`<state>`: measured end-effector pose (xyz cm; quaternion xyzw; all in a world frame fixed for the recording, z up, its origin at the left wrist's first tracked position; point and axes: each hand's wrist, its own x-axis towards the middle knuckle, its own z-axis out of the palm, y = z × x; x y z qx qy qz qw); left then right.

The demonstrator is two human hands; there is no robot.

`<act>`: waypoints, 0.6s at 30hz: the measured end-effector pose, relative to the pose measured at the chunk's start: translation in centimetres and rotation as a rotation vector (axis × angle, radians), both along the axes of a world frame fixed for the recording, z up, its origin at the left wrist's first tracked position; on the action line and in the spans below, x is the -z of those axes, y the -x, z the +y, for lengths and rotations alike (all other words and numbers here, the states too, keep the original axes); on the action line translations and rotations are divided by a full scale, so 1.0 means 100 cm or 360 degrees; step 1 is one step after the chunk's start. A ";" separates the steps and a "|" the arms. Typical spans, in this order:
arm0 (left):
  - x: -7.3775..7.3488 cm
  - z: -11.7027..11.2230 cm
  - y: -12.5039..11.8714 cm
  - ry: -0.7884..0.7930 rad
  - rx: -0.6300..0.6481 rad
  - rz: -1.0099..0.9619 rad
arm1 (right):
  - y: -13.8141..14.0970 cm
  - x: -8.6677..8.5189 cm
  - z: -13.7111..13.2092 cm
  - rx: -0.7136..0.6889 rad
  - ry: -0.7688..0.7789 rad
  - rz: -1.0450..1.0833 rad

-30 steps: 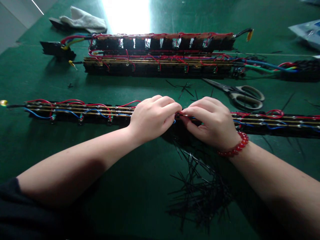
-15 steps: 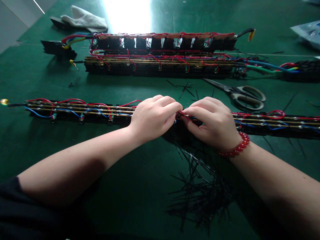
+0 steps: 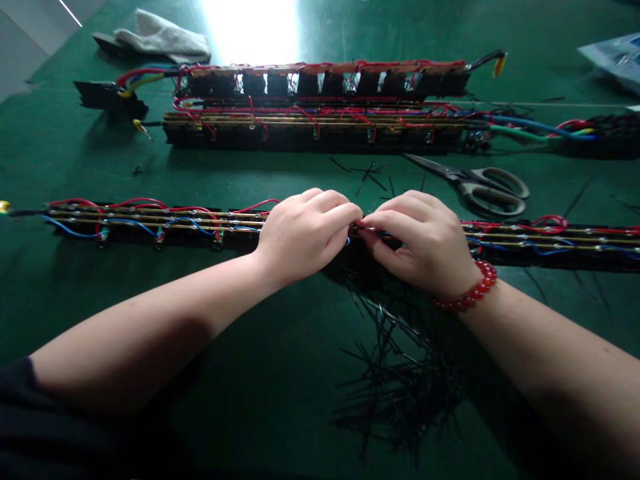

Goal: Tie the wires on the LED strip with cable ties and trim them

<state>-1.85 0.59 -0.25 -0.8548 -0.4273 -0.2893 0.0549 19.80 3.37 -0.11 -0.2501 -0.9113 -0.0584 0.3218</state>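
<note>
At the bottom middle of the frame a loose heap of thin black ties (image 3: 400,380) lies on the green worktop (image 3: 240,373), between the two forearms and just on the near side of the hands. Above it, at frame centre, the left hand (image 3: 305,235) and the right hand (image 3: 425,243), the right with a red bead bracelet (image 3: 467,295) at the wrist, meet fingertip to fingertip on top of the wired strip (image 3: 150,223). The fingers of both are curled in tight, thumb against forefinger, nipped on something small among the wires at the strip's middle. Whether that is a wire or a tie I cannot tell, since the knuckles hide it. The strip is a long black bar carrying brass rails with red and blue leads, and its long axis runs almost straight across the frame from the left edge to the right edge. It therefore lies crosswise to both forearms and extends away from the fingers to either side. Both hands are equally close to the pinched spot, the left coming at it from frame left and the right from frame right. Just beyond the right hand a pair of scissors (image 3: 483,188) lies flat, blades pointing to frame left. Farther off, two more wired strips (image 3: 310,127) lie side by side, parallel to the near one. A pale cloth (image 3: 167,41) sits at the upper left and a plastic bag (image 3: 615,57) at the upper right.
</note>
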 end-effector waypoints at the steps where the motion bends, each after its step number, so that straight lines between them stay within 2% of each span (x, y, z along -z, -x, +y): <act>1: 0.000 0.000 0.000 -0.0006 0.0000 0.0002 | 0.000 0.000 0.000 -0.0002 0.0003 -0.0002; 18: 0.000 0.001 0.000 -0.0033 -0.0001 0.0012 | 0.002 -0.002 0.000 0.0025 -0.0079 -0.0020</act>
